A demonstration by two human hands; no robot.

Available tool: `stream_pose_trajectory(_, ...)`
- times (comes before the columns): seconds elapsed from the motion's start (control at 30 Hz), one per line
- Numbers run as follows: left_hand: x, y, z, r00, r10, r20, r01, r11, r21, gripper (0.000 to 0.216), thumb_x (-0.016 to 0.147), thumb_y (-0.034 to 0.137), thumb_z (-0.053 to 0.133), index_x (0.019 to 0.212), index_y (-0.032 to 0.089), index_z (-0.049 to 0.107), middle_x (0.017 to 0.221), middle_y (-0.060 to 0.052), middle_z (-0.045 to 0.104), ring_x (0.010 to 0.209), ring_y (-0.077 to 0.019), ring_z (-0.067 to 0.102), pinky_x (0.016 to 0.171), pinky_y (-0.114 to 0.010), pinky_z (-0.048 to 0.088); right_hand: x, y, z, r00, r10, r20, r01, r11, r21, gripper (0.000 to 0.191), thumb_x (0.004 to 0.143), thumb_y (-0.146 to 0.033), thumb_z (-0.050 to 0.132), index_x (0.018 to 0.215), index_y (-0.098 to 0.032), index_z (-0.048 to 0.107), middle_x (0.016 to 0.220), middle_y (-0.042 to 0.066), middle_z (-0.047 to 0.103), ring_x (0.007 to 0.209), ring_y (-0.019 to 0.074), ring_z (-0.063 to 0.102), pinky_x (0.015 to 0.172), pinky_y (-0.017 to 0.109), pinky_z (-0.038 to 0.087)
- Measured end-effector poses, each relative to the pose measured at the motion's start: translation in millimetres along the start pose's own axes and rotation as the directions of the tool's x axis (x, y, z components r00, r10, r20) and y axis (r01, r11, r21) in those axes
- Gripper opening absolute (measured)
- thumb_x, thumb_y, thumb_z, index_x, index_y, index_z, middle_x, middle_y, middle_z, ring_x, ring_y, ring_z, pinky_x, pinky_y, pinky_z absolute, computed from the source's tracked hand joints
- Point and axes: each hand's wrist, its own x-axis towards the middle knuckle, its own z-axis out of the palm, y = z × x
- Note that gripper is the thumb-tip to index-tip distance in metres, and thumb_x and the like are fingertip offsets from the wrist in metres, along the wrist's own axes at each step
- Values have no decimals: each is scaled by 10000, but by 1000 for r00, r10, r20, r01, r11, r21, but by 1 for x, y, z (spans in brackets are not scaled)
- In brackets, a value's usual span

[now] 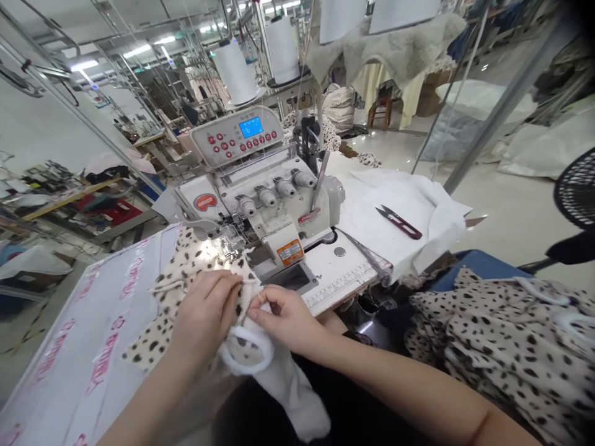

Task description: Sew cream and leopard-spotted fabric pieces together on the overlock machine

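And here's the cream fabric with dark spots (183, 297), gathered right between the two hands, its far end reaching up to the foot of the overlock sewing machine (263, 195). The left hand (203, 316) is curled closed over the fabric, and the right hand (286, 319) comes in just beside it, thumb and fingertips pinched together at the same edge. Below them hangs a white loop (246, 356), with a white fabric strip (288, 396) dropping toward the bottom of the view. Those fingers cover the exact pinch point, so you can't make out the layers there, and the fabric hides part of the needle area. Over to the right, the machine table with its printed ruler (339, 288) leaves some open room, then comes a white cloth (372, 210) with red-handled thread snips (400, 222) lying on it. Further right sits a big pile of spotted fabric (502, 347), with a dark gap before it. On the left, a plastic sheet with pink lettering (93, 328) runs beneath the work, its lower end cut off by the frame.
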Motion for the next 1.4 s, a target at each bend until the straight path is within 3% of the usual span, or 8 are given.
stream_pose_trajectory(0.17,10,1,-7,973,-213,93,227,958,-173,71,839,203,458,804,186,517,814,-34,565,744,-143,527,646,-274,441,-1,-1,-2,1000,26,3,-26,999,36,167,758,-315,643,846,-175,617,783,-6,543,719,121,507,674,230,399)
stream_pose_trajectory(0.37,14,7,-3,996,-22,81,32,993,-113,85,817,159,480,827,164,564,806,-46,582,816,-155,537,752,-296,448,3,-4,7,999,-32,-7,32,997,72,104,770,-280,634,746,-178,631,822,-3,516,781,125,513,758,239,400)
stream_pose_trajectory(0.6,10,-4,-10,985,-39,168,66,985,-159,97,816,172,502,853,182,591,853,-34,586,827,-139,549,730,-263,456,-1,0,2,995,88,39,-95,955,281,186,749,-231,589,588,-148,544,649,-19,454,654,113,456,638,231,375)
stream_pose_trajectory(0.77,-13,33,-10,997,-69,-30,69,998,4,292,743,218,596,1012,124,529,990,-118,503,942,-228,482,822,-379,420,-2,0,-3,994,32,108,-71,926,370,162,809,-292,537,743,-150,580,720,-4,526,706,121,495,694,245,406)
stream_pose_trajectory(0.97,-41,46,0,968,-250,7,249,967,53,85,784,147,493,866,144,473,940,-109,522,950,-230,485,835,-384,407,-8,-6,-9,991,-62,116,37,978,208,160,840,-218,499,930,-175,624,940,31,625,924,152,560,853,286,406)
stream_pose_trajectory(1.1,-39,38,-5,951,-309,18,309,951,-4,60,806,130,439,778,183,445,799,-30,527,784,-157,520,704,-284,423,-9,0,-3,999,-1,47,-7,987,162,137,765,-184,579,900,-179,606,910,15,626,865,152,571,799,271,430)
stream_pose_trajectory(1.27,-42,43,6,952,-305,-42,307,940,145,255,762,281,532,950,121,472,940,-123,489,966,-261,468,831,-412,411,-10,5,0,998,44,38,-49,989,137,159,735,-149,580,889,-186,585,888,3,611,845,157,568,771,267,434)
stream_pose_trajectory(1.4,-47,40,9,939,-343,-35,342,915,212,62,754,217,492,753,169,453,850,-93,518,891,-247,495,794,-398,415,-12,7,-2,999,38,21,-40,996,74,150,732,-150,577,874,-200,574,837,-9,607,791,150,564,732,262,430)
